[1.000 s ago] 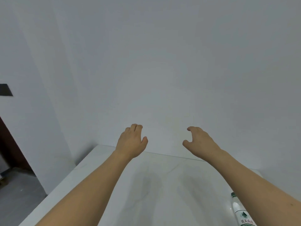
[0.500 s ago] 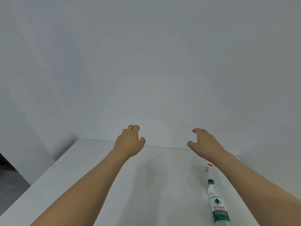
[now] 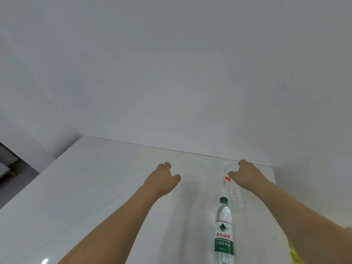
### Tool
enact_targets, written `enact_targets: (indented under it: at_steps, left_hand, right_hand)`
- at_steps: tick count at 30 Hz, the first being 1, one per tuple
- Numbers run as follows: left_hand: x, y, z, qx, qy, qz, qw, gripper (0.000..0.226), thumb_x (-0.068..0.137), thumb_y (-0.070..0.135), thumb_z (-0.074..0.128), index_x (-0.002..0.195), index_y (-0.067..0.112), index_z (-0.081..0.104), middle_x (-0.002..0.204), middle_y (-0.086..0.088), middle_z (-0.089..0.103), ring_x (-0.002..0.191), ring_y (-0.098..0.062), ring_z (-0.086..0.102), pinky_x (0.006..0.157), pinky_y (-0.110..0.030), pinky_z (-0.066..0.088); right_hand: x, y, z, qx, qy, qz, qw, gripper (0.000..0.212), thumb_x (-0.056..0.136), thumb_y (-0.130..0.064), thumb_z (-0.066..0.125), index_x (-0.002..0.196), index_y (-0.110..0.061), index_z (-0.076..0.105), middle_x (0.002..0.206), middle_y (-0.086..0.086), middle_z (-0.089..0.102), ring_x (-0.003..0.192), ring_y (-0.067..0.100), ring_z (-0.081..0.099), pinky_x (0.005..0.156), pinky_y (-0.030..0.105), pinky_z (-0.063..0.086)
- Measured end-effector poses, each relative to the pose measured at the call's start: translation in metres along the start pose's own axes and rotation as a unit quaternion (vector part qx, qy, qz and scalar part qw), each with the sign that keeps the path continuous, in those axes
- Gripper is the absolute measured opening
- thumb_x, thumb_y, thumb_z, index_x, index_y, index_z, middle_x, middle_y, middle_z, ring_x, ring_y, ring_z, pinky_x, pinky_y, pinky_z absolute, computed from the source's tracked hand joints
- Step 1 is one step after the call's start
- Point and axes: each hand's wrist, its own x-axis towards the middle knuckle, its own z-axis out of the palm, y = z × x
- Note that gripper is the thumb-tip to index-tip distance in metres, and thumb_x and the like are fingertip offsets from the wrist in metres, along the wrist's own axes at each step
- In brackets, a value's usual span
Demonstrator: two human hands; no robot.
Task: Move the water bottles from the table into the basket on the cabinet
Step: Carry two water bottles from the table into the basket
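Two water bottles are on the white table [image 3: 95, 187]. The green-capped bottle [image 3: 224, 231] with a green and white label is at the lower right. Just behind it is a clear bottle [image 3: 234, 197] with a red and white label, its upper part partly hidden by my right hand [image 3: 246, 176]. That hand hovers at the clear bottle with loosely curled fingers and its thumb by the label; no grip shows. My left hand [image 3: 163, 180] hovers over the table's middle, fingers loosely curled and holding nothing. Neither the basket nor the cabinet is in view.
A plain white wall [image 3: 171, 73] stands right behind the table's far edge. Dark floor and a doorway [image 3: 9, 168] show at the left. A yellow object [image 3: 294, 254] peeks in under my right forearm at the lower right.
The view has tilted down and right, bringing both bottles into sight. My right hand has come down to the clear bottle's label. My left hand has lowered over the table.
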Motion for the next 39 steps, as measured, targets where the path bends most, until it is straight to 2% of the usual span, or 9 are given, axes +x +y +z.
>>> enact_targets:
  at_steps: [5, 8, 12, 15, 18, 24, 29, 36, 39]
  left_hand:
    - [0.034, 0.03, 0.07, -0.04, -0.118, -0.059, 0.99, 0.073, 0.091, 0.052, 0.053, 0.148, 0.012, 0.032, 0.144, -0.007, 0.047, 0.111, -0.022, 0.051, 0.083, -0.031, 0.039]
    - [0.047, 0.048, 0.132, -0.05, -0.196, -0.09, 0.975, 0.083, 0.085, 0.059, 0.06, 0.147, 0.012, 0.033, 0.141, -0.007, 0.051, 0.11, -0.025, 0.054, 0.08, -0.033, 0.043]
    - [0.051, 0.063, 0.208, -0.067, -0.262, -0.124, 0.955, 0.083, 0.073, 0.063, 0.068, 0.135, 0.014, 0.043, 0.114, 0.0, 0.06, 0.095, -0.021, 0.056, 0.07, -0.033, 0.048]
    - [0.056, 0.066, 0.241, -0.039, -0.25, -0.129, 0.959, 0.074, 0.069, 0.059, 0.071, 0.122, 0.014, 0.045, 0.101, 0.001, 0.062, 0.087, -0.02, 0.062, 0.073, -0.033, 0.055]
    - [0.067, 0.061, 0.25, -0.023, -0.223, -0.129, 0.966, 0.067, 0.064, 0.056, 0.071, 0.112, 0.014, 0.049, 0.092, 0.001, 0.065, 0.085, -0.021, 0.068, 0.078, -0.036, 0.059]
    - [0.103, 0.042, 0.24, 0.0, -0.097, -0.187, 0.978, 0.08, 0.06, 0.068, 0.071, 0.115, 0.015, 0.047, 0.096, 0.003, 0.063, 0.087, -0.02, 0.066, 0.071, -0.031, 0.052]
    - [0.117, 0.038, 0.24, 0.026, -0.092, -0.187, 0.978, 0.074, 0.061, 0.064, 0.071, 0.109, 0.017, 0.042, 0.083, 0.005, 0.057, 0.075, -0.019, 0.064, 0.064, -0.03, 0.05]
    - [0.124, 0.032, 0.249, -0.034, -0.068, -0.187, 0.98, 0.075, 0.059, 0.065, 0.071, 0.11, 0.019, 0.04, 0.091, 0.005, 0.059, 0.083, -0.02, 0.065, 0.075, -0.034, 0.055]
    - [0.124, 0.03, 0.241, -0.091, -0.061, -0.194, 0.975, 0.076, 0.062, 0.062, 0.072, 0.114, 0.016, 0.043, 0.095, 0.001, 0.062, 0.083, -0.019, 0.066, 0.076, -0.036, 0.057]
  right_hand:
    - [0.067, 0.018, 0.032, 0.029, -0.011, 0.004, 1.0, 0.057, 0.084, -0.031, 0.057, 0.131, -0.002, 0.041, 0.12, 0.015, 0.052, 0.106, 0.033, 0.055, 0.09, 0.041, 0.048]
    - [0.107, 0.036, 0.061, 0.03, -0.011, 0.028, 0.999, 0.056, 0.084, -0.034, 0.059, 0.127, -0.004, 0.04, 0.12, 0.015, 0.05, 0.109, 0.035, 0.052, 0.089, 0.041, 0.046]
    - [0.149, 0.066, 0.104, 0.036, -0.019, 0.072, 0.997, 0.066, 0.08, -0.041, 0.066, 0.126, -0.005, 0.036, 0.119, 0.016, 0.048, 0.11, 0.037, 0.051, 0.089, 0.043, 0.045]
    - [0.169, 0.078, 0.131, 0.045, -0.01, 0.084, 0.995, 0.075, 0.075, -0.043, 0.072, 0.126, -0.003, 0.036, 0.119, 0.016, 0.047, 0.11, 0.036, 0.051, 0.09, 0.044, 0.046]
    - [0.178, 0.085, 0.149, 0.073, 0.058, 0.071, 0.993, 0.072, 0.071, -0.039, 0.073, 0.122, -0.004, 0.036, 0.116, 0.017, 0.046, 0.107, 0.037, 0.05, 0.079, 0.041, 0.043]
    - [0.187, 0.094, 0.161, 0.068, 0.088, 0.063, 0.992, 0.073, 0.07, -0.043, 0.071, 0.122, -0.005, 0.036, 0.114, 0.017, 0.046, 0.105, 0.038, 0.049, 0.072, 0.038, 0.037]
    - [0.191, 0.096, 0.163, 0.07, 0.097, 0.059, 0.991, 0.074, 0.071, -0.044, 0.07, 0.123, -0.005, 0.037, 0.112, 0.017, 0.047, 0.102, 0.038, 0.05, 0.071, 0.037, 0.037]
    - [0.197, 0.093, 0.161, 0.094, 0.095, 0.065, 0.989, 0.07, 0.072, -0.044, 0.07, 0.12, -0.005, 0.038, 0.111, 0.017, 0.048, 0.102, 0.038, 0.052, 0.071, 0.037, 0.036]
    - [0.194, 0.092, 0.154, 0.161, 0.053, 0.068, 0.983, 0.071, 0.07, -0.04, 0.074, 0.122, -0.005, 0.039, 0.111, 0.016, 0.053, 0.101, 0.037, 0.056, 0.078, 0.039, 0.045]
